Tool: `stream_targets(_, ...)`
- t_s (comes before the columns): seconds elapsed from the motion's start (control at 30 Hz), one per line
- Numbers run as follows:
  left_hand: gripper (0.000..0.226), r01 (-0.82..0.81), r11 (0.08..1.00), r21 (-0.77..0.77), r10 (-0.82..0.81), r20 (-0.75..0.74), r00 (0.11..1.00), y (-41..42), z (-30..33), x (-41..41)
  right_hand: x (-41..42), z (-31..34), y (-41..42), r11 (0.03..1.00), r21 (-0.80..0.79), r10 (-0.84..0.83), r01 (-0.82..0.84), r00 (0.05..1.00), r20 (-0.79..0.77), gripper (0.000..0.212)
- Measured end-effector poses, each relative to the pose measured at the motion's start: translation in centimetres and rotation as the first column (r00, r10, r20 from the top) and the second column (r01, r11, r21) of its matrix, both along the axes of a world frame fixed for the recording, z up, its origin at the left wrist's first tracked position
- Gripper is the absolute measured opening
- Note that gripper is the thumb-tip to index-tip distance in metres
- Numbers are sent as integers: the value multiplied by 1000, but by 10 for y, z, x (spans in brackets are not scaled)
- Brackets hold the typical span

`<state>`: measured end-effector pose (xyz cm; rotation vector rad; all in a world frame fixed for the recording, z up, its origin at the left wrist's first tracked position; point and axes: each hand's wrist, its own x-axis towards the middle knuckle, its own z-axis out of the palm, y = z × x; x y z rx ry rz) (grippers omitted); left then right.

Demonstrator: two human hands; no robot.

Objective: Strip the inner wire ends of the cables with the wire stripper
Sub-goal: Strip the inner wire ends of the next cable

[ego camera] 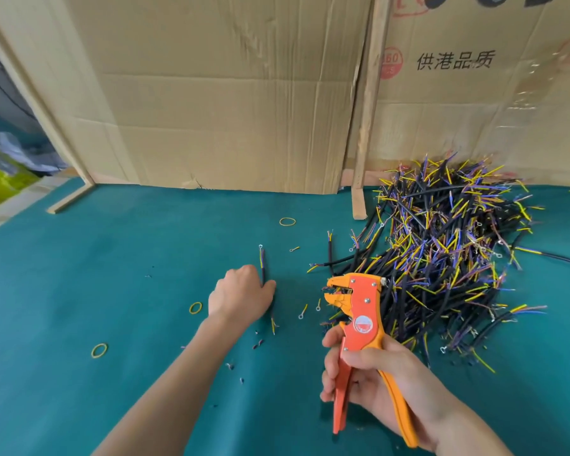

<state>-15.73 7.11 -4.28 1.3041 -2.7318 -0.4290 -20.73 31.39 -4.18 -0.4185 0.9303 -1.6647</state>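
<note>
The right hand (372, 373) is gripping the stripper (362, 327) at about 5 o'clock in the view, fingers curled around the red handle and thumb lying across the body just below the round label. The tool is standing nearly upright above the mat (112, 258), its orange head pointing toward 10 o'clock with the jaws slightly parted and nothing visibly caught between them. The two handles are spreading apart below the palm, the yellow one trailing toward 5 o'clock.

The left hand (241, 296) is resting palm-down near the centre of the mat, fingers pressed together and bent over a single cable (263, 263). That cable is lying on the mat, running from 12 o'clock of the hand, where its coloured inner wires and a ring terminal are showing, under the hand to its 5 o'clock side, where more wire ends are poking out. Whether the fingertips are pinching it or only pressing it down cannot be told.

A large pile (448, 258) of black cables with yellow, blue and purple ends is sitting at 2 o'clock, touching the cardboard (227, 110) wall behind. Three bands (287, 221) are lying apart on the mat at 12, 9 and 8 o'clock of the left hand, with insulation scraps (258, 344) scattered between the arms.
</note>
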Motion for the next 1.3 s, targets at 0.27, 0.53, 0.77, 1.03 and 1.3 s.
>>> stream_targets(0.27,28,17,999,48,-13,-77,997,1,29,-6,-2,-3,1,1000,-5,18,-18,1000,9,42)
stream_targets(0.53,18,371,769,521,248,-778,578,98,24,-2,-21,10,20,978,-121,-181,171,981,-73,67)
stream_targets(0.77,9,486,560,671,574,-737,355,119,2,-22,-30,14,29,980,-64,-196,188,968,-154,68)
stream_targets(1.03,25,262,827,497,407,-851,330,131,-16,-23,-34,10,31,974,-116,-206,196,975,-82,68)
stream_targets(1.3,23,314,946,-82,-254,-790,557,139,-18,-23,-42,7,32,931,-194,-305,308,951,45,73)
